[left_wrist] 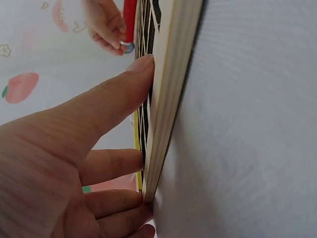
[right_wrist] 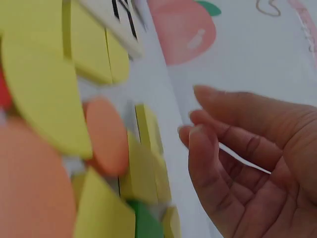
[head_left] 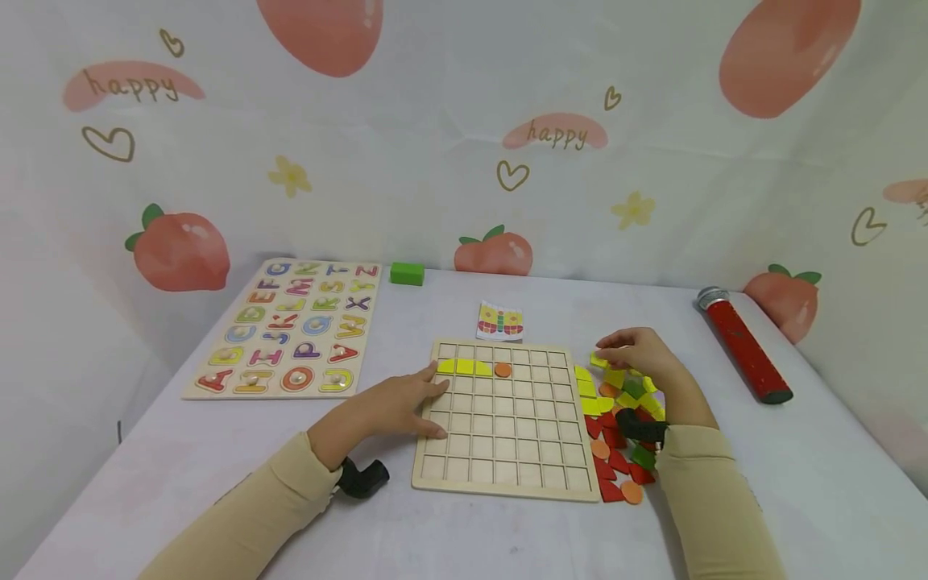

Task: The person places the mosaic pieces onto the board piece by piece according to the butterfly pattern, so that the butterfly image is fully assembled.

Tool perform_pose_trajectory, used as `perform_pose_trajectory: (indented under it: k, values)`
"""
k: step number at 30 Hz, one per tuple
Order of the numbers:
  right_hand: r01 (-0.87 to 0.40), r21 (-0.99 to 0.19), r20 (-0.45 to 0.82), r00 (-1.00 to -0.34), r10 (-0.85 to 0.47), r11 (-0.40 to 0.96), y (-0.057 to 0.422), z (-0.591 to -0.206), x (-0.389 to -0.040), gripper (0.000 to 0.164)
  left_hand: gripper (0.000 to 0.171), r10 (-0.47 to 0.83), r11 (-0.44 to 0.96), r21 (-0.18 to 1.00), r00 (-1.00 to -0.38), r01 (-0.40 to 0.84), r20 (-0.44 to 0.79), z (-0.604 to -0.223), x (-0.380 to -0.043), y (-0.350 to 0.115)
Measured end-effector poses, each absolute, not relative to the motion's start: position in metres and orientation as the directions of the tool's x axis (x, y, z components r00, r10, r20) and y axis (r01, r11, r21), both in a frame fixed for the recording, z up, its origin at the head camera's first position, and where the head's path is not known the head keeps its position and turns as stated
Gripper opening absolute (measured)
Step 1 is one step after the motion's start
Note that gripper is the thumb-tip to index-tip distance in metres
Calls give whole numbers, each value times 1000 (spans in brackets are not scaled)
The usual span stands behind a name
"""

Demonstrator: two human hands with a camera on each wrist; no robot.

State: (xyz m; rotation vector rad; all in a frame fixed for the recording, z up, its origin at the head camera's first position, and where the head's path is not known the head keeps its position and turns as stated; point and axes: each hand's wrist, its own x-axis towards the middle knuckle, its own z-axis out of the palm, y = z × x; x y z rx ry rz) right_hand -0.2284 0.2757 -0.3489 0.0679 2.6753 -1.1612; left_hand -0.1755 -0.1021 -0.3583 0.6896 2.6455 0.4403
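Note:
A wooden grid board lies flat on the white table. Yellow pieces and one orange disc sit in its second row. My left hand rests on the board's left side, fingers and thumb extended over its edge. To the right, my right hand hovers by a yellow piece at the far end of a loose pile. In the right wrist view its fingers are loosely bent with nothing visible between them. Red pieces and green ones lie in the pile, partly hidden by the right wrist.
Behind the board lies a small card with a butterfly pattern. An alphabet puzzle board and a green block are at the back left. A red microphone lies at the right. A printed cloth hangs behind the table.

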Motion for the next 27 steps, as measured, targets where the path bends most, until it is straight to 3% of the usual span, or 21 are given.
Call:
perform_pose_trajectory:
  k: [8, 21, 27]
  values:
    - [266, -678, -271, -957, 103, 685, 308, -349, -216, 45, 80, 522, 830, 379, -809, 409, -271, -358, -176, -100]
    - [343, -659, -313, -934, 170, 669, 326, -367, -213, 41, 81, 523, 833, 368, -806, 413, -278, -361, -177, -101]
    - [312, -649, -296, -944, 147, 694, 322, -366, -214, 38, 81, 519, 832, 382, -809, 403, -276, -360, -176, -101]
